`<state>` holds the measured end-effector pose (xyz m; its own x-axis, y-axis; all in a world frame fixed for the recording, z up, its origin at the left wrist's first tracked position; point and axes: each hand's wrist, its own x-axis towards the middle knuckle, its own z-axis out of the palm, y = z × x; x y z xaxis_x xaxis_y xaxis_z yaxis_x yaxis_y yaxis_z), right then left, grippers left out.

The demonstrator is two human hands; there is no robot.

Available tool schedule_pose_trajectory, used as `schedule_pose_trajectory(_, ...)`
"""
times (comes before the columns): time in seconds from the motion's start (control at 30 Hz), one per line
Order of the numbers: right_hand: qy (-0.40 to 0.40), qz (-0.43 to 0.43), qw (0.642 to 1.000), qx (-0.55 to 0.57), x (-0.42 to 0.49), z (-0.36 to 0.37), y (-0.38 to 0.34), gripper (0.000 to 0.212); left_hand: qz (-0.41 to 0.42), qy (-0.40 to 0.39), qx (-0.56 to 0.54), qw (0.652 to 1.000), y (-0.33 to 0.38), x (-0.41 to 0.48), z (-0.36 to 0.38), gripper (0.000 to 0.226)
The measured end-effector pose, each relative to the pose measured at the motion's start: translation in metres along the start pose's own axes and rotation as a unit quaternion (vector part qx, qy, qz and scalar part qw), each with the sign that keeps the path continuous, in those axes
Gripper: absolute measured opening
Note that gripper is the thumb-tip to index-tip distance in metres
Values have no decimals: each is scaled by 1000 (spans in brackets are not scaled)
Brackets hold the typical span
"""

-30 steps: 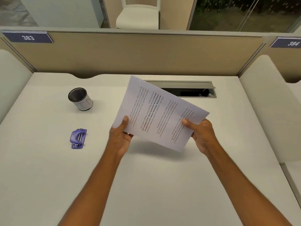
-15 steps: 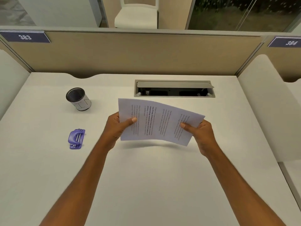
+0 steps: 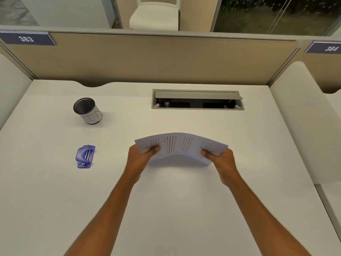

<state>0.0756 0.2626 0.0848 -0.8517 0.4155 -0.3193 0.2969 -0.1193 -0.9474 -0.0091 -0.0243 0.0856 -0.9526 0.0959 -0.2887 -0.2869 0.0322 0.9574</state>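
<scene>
The thin stack of white printed paper sheets point(image 3: 181, 146) sat between both hands, long side running L to R, middle bowed up, low over the white table point(image 3: 184, 209). The left hand point(image 3: 141, 159) pinched its L end, thumb on top. The right hand point(image 3: 221, 161) pinched its R end. The small purple plastic hole punch point(image 3: 85, 156) lay well off to the left of the left hand, so that hand was prob. nearer for it.

Desk 383: colours and patterns
Paper point(image 3: 181, 145) white with lines of black print; hole punch point(image 3: 85, 156) purple, silver bars; pen cup point(image 3: 88, 111) black mesh, white band; desk point(image 3: 166, 209) off-white; partition point(image 3: 166, 60) beige; number plate point(image 3: 26, 38) navy, white digits.
</scene>
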Motion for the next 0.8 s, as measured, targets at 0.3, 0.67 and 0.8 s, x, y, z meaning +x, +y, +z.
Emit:
schedule_pose_trajectory(0.3,-3,11,1000,-3,5,1,3,37,4,-5,14,1000,-5,1,-4,30)
schedule_pose_trajectory(0.67,-13,20,1000,6,4,4,7,39,2,-1,15,1000,-6,-4,-3,34)
schedule_pose_trajectory(0.8,-12,40,999,-10,1,5,14,42,-9,-7,31,999,-7,-6,0,28)
